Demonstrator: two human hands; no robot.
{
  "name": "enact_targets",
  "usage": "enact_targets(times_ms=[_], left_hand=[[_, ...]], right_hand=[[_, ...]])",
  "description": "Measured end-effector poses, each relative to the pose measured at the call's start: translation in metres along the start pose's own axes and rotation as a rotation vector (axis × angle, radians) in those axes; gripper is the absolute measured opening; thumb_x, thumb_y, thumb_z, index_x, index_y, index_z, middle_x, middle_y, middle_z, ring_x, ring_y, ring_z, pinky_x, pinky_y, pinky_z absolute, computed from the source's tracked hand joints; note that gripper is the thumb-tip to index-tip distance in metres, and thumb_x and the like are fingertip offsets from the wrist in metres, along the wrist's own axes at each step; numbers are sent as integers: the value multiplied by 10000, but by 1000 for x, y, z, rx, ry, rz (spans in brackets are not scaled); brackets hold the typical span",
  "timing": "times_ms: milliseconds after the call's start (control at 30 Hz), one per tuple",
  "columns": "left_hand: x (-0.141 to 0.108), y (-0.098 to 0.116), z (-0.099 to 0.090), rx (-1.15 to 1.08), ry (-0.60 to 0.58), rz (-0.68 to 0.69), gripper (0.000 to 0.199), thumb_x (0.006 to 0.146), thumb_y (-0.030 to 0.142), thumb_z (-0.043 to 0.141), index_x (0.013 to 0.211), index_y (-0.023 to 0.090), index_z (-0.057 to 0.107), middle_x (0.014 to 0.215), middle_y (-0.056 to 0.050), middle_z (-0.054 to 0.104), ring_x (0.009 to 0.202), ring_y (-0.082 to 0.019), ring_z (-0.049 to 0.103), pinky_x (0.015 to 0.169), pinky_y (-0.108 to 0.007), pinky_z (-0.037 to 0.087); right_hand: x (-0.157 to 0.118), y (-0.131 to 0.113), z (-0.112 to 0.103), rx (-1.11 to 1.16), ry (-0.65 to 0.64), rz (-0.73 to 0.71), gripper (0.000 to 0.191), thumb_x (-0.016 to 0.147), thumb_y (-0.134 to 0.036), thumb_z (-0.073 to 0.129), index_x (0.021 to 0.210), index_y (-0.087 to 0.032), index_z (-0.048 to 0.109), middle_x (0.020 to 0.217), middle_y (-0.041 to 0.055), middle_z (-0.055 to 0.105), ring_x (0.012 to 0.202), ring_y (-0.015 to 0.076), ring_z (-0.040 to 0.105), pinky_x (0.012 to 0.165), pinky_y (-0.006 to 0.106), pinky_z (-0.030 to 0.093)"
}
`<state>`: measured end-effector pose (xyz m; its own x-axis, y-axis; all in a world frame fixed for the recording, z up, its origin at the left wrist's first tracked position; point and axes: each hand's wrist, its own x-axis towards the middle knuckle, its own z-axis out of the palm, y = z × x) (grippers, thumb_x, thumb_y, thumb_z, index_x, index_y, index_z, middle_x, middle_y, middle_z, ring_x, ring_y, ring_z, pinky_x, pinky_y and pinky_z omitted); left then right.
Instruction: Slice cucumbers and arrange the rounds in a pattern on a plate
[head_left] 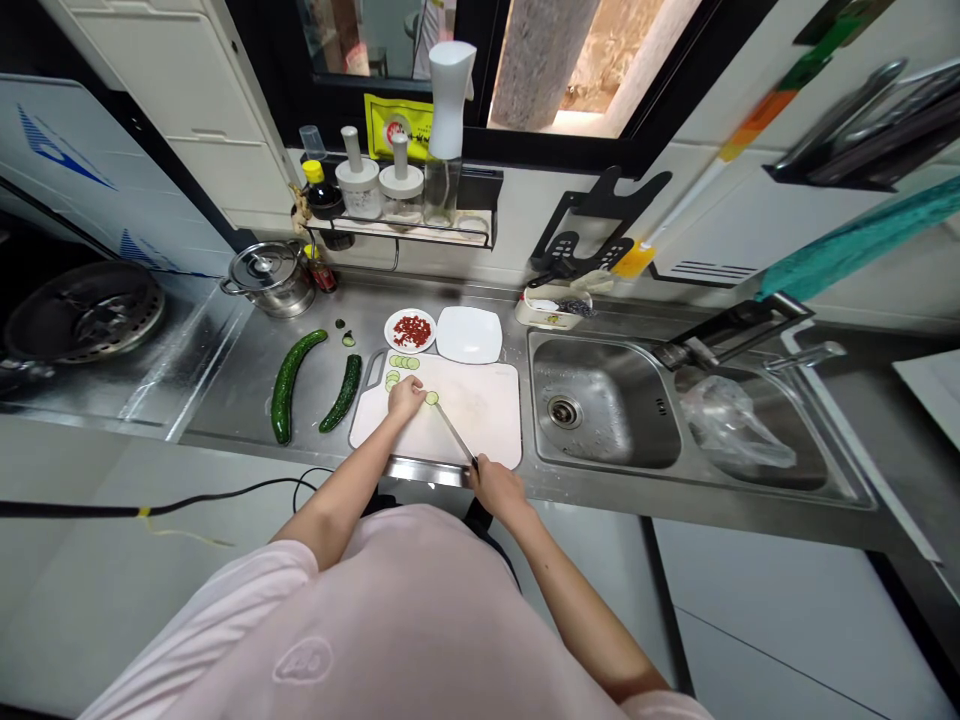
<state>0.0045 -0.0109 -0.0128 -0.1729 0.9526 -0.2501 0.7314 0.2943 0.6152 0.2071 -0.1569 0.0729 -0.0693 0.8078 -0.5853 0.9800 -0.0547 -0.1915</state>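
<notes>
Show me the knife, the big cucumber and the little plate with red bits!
The knife (454, 433): head view, on the blade.
The big cucumber (290, 388): head view, on its middle.
The little plate (389, 331): head view, on its white rim.

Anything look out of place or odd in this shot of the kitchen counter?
Two things stand out. A black cable trails across below the counter's front edge, which is unusual near a work area. A crumpled plastic bag lies in the right basin of the steel sink, looking left there rather than put away.
</notes>
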Motion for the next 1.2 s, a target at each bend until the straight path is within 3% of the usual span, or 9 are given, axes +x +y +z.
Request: enact_targets(times_ms=[533,900,1200], left_hand=[[1,-2,1,6,5,7,167,716,266,624,876,221,631,788,-1,661,745,-146,588,666,-233,393],[2,-2,1,-11,3,7,164,712,265,620,872,230,630,759,10,661,735,-147,594,658,-235,398],[0,1,-2,16,-10,-8,178,717,268,612,890,231,637,778,1,666,764,-157,598,684,-242,404]], right_hand=[[25,-11,-3,-8,9,-7,314,938,-337,326,1100,-170,537,991,134,668,937,246,635,747,321,419],[1,5,2,-16,-1,-11,334,952,-392,300,1065,-175,527,967,128,670,908,252,636,719,317,406],[-1,3,0,-14,-28,2,337,954,-396,303,1091,-180,522,988,126,666,928,252,632,735,319,409]])
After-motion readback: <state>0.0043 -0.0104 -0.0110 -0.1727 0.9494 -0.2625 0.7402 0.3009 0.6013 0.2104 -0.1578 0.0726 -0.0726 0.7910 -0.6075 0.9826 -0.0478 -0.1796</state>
